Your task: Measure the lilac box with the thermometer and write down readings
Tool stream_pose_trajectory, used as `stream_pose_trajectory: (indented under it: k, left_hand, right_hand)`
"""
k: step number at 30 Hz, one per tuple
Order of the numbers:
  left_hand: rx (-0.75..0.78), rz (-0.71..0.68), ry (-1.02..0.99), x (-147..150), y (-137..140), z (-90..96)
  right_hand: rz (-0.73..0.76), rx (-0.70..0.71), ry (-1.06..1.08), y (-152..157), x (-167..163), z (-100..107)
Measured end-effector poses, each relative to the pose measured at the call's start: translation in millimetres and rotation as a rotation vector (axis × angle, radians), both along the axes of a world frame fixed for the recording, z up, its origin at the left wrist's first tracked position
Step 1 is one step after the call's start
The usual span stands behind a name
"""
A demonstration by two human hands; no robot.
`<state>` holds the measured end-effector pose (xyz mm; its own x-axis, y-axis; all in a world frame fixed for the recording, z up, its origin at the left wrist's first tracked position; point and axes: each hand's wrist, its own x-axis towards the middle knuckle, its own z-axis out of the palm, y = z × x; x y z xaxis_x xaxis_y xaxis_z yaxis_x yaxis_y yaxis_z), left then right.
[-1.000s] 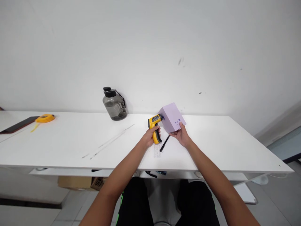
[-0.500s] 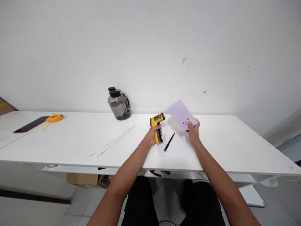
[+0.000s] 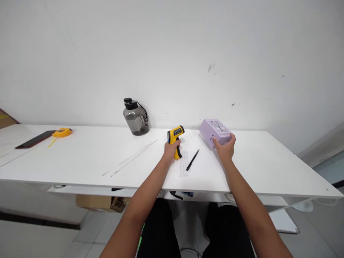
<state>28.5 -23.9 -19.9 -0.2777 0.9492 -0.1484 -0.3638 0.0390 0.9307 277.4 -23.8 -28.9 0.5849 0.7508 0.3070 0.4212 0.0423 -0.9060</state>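
My left hand (image 3: 170,150) is wrapped round the grip of a yellow and black infrared thermometer (image 3: 176,131), whose nose points up and to the right. A purple box (image 3: 208,132) with a tree drawing on its top face is in my right hand (image 3: 225,148), held at its near right corner with the thumb on the side. Between my hands a black pen (image 3: 192,160) lies slantwise on the table. Left of the pen is a sheet of paper (image 3: 184,170) with rows of writing, partly behind the thermometer and my left hand.
A grey see-through water jug (image 3: 136,122) with a black lid stands by the wall. Farther left are a yellow tape measure (image 3: 62,132) and a flat dark object (image 3: 36,139). A cardboard box (image 3: 94,201) sits under the white table (image 3: 80,161).
The purple box has turned in my right hand, so its printed top now shows and it sits lower. My left hand has shifted the thermometer slightly left and up.
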Motion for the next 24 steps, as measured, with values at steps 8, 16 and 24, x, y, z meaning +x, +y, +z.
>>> stream_pose_trajectory:
  k: [8, 16, 24]
  left_hand:
    - [-0.034, 0.105, 0.051, -2, 1, -0.2]
    - [-0.044, 0.146, 0.012, -3, 4, 1.2]
    - [0.049, 0.304, 0.24, -5, 7, -1.2]
  right_hand:
    - [-0.032, -0.032, -0.04, 2, 6, 2]
    - [-0.109, -0.125, -0.191, 6, 9, 0]
    - [-0.106, -0.209, -0.3, 17, 9, -13]
